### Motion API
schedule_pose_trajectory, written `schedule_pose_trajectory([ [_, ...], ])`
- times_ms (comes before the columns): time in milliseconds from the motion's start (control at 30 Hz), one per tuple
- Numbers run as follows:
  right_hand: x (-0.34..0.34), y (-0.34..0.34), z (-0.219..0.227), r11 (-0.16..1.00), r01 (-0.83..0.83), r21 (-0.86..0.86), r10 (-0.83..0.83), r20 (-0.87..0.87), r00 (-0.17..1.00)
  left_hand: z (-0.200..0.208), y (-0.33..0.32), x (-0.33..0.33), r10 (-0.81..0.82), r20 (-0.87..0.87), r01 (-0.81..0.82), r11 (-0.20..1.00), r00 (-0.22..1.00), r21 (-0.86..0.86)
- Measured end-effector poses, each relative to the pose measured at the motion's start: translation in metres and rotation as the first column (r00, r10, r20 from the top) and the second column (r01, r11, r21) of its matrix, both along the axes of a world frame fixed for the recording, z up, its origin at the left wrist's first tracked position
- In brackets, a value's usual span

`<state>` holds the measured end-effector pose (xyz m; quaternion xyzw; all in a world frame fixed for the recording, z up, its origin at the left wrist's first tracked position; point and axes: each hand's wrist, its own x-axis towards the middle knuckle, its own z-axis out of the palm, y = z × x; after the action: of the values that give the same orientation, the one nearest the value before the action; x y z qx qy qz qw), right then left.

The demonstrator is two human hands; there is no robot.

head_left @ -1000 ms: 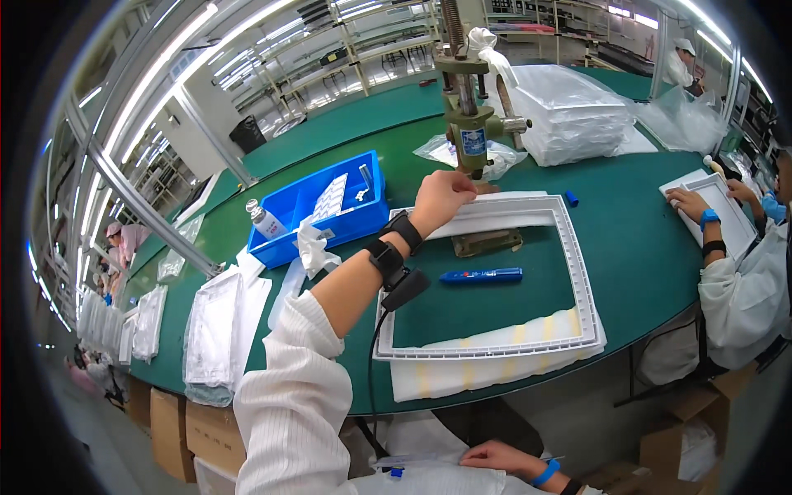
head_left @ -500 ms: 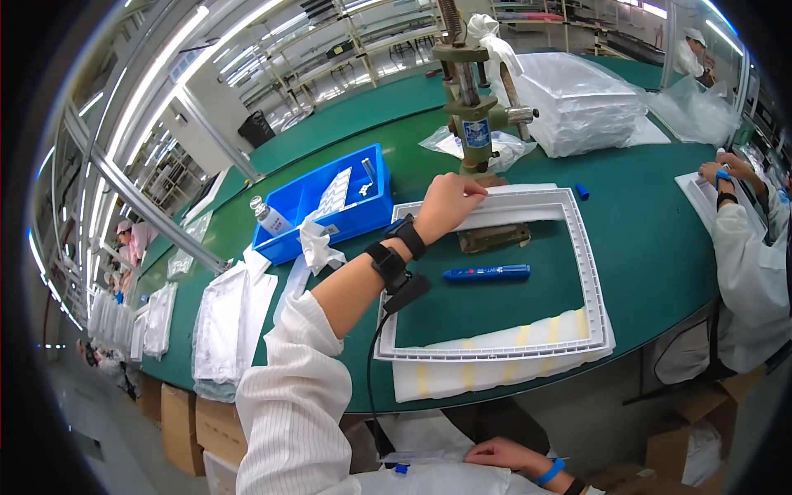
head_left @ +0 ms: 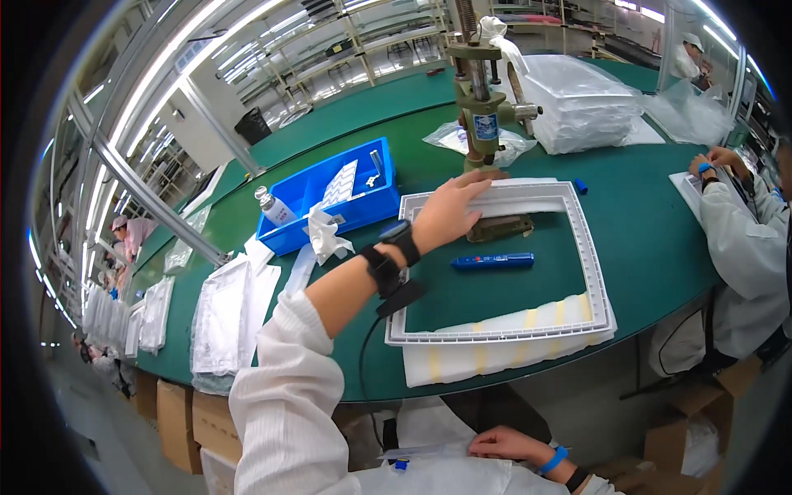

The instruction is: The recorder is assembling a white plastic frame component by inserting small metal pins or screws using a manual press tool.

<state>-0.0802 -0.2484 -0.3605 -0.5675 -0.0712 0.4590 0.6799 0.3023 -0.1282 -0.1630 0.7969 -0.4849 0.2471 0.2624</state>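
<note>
Fingers [head_left: 468, 189] of the left hand [head_left: 448, 216] parted from the thumb, grip unclear as in the right hand [head_left: 503, 443], over the far bar of a white frame [head_left: 584, 260] on the table [head_left: 652, 214], with probably light, stiff plastic best taken by both sides.

Under the left hand [head_left: 450, 214] one white frame [head_left: 589, 260] is lying — to the hand's right, one blue marker [head_left: 492, 261] and one cap [head_left: 581, 186] are resting; to its left, one blue bin [head_left: 367, 208] is holding one bottle [head_left: 277, 209].
</note>
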Motion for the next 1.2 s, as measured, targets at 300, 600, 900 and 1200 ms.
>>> schedule_pose_trajectory([
  [300,0.002,0.003,0.01,0.998,-0.057,-0.03,0.055,-0.069,0.996,-0.006,0.027,-0.054,0.167,-0.378,0.048,0.865,0.911,0.499],
  [600,-0.002,0.004,0.006,0.999,-0.017,-0.041,0.016,-0.028,0.999,0.024,0.01,-0.04,-0.28,-0.94,-0.017,0.957,0.195,-0.289],
  [900,-0.002,0.002,0.003,1.0,0.002,-0.002,-0.002,-0.008,1.0,0.006,-0.014,-0.034,-0.476,-0.817,-0.433,0.843,-0.325,-0.319],
  [1200,-0.002,-0.001,-0.004,1.0,-0.003,0.026,0.003,-0.004,1.0,-0.001,-0.03,-0.026,-0.509,-0.78,-0.398,0.842,-0.364,-0.364],
])
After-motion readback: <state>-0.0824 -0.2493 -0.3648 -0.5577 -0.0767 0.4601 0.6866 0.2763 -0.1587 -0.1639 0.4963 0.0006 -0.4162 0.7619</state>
